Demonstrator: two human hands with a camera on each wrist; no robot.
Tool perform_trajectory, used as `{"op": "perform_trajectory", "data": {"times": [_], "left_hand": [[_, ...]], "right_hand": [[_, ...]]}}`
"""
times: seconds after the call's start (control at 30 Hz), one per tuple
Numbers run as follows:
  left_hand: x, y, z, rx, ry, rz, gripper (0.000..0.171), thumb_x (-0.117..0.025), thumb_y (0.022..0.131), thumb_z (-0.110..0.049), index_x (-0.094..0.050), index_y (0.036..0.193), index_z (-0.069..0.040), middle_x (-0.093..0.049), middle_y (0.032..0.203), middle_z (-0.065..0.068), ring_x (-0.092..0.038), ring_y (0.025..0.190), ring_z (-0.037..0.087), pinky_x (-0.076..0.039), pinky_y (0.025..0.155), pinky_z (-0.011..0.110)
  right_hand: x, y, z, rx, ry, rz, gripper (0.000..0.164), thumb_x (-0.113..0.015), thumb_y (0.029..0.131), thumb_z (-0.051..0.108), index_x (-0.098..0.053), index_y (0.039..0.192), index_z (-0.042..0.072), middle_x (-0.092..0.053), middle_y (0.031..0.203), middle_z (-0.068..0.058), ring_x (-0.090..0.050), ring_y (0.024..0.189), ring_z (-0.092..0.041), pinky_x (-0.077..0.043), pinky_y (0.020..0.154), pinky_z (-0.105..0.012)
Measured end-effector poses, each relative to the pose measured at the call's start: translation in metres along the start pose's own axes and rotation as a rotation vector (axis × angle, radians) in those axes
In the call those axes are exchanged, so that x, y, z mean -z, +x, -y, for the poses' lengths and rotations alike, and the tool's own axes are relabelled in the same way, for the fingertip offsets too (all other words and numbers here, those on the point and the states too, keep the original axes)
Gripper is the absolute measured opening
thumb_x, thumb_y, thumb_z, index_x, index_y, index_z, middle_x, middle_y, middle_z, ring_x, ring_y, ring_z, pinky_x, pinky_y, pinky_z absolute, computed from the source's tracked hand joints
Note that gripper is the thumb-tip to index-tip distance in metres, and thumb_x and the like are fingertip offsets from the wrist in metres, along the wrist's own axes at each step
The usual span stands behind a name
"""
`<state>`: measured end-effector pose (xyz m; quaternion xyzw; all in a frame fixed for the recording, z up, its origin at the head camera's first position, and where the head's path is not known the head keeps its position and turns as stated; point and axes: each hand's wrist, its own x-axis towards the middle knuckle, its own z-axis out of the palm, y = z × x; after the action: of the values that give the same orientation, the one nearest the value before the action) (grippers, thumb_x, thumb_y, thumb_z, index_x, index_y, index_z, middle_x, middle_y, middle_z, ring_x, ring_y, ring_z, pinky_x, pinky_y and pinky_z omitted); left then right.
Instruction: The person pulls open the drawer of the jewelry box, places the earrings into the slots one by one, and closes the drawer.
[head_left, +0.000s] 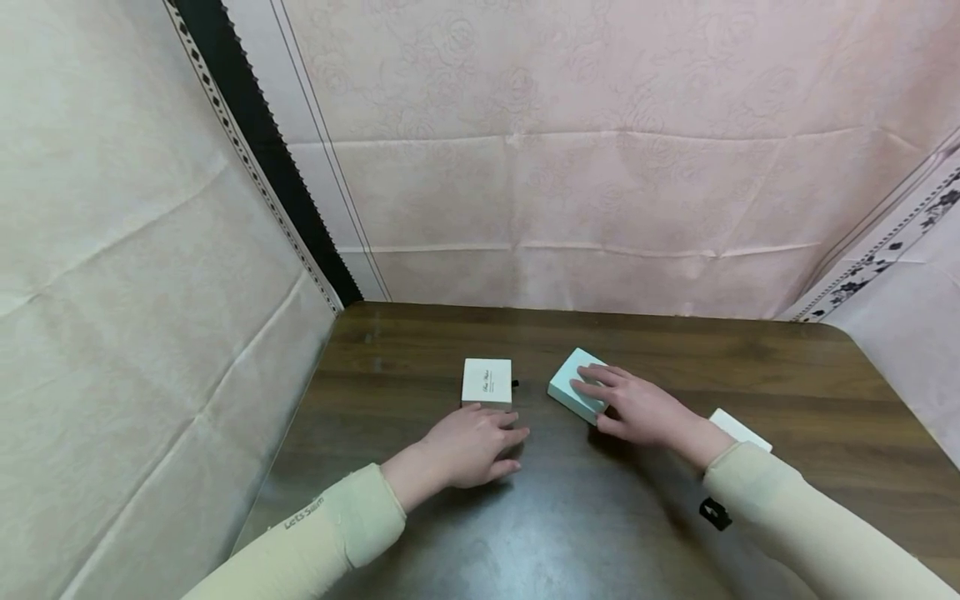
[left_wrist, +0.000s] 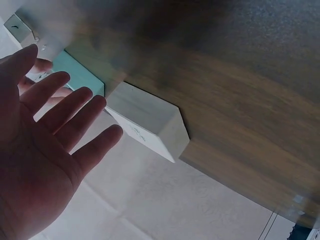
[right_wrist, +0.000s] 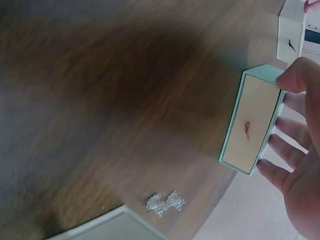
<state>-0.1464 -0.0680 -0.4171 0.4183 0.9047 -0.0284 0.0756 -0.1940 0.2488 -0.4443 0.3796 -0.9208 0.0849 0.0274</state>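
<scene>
My right hand rests its fingers on a mint-green box, which sits at an angle on the table. In the right wrist view the box's cream end carries a small orange-brown tab, and the fingertips lie along its upper edge. My left hand is at the near side of a white box with small dark lettering and a black tab. Its fingers are spread and grip nothing. In the left wrist view the white box stands just beyond the fingertips.
Another white box lies partly hidden behind the right forearm. A crumpled silvery piece is on the wooden table in the right wrist view. Below the right sleeve shows a small black piece. Pale cloth hangs behind the table.
</scene>
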Motion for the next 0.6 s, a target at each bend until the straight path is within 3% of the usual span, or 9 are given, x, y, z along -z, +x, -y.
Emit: {"op": "perform_trajectory", "data": {"times": [0.2,0.43,0.6], "left_hand": [[-0.002,0.001,-0.002,-0.009,0.005,0.004,0.051,-0.061,0.108,-0.049,-0.064,0.152,-0.022,-0.059,0.156,0.005,-0.056,0.144,0.017,-0.045,0.119,0.044],[-0.002,0.002,-0.003,-0.026,0.011,0.0,0.05,-0.061,0.108,-0.048,-0.064,0.151,-0.022,-0.059,0.156,0.005,-0.058,0.142,0.018,-0.046,0.118,0.043],[-0.002,0.003,-0.004,-0.032,0.014,-0.006,0.05,-0.061,0.109,-0.048,-0.063,0.152,-0.022,-0.058,0.157,0.005,-0.057,0.143,0.018,-0.046,0.119,0.043]], "right_hand": [[-0.001,-0.006,0.0,-0.029,0.007,-0.002,0.06,-0.07,0.094,0.011,-0.059,0.153,0.007,-0.054,0.156,-0.022,-0.052,0.143,-0.044,-0.053,0.106,-0.059],[-0.005,-0.005,0.013,-0.155,-0.033,-0.085,0.074,-0.077,0.099,0.037,-0.051,0.157,-0.001,-0.05,0.158,-0.028,-0.048,0.146,-0.049,-0.046,0.114,-0.061],[-0.011,0.002,0.018,-0.198,-0.086,-0.075,0.076,-0.076,0.099,0.043,-0.053,0.154,-0.003,-0.049,0.158,-0.032,-0.048,0.145,-0.052,-0.045,0.116,-0.061]]}}
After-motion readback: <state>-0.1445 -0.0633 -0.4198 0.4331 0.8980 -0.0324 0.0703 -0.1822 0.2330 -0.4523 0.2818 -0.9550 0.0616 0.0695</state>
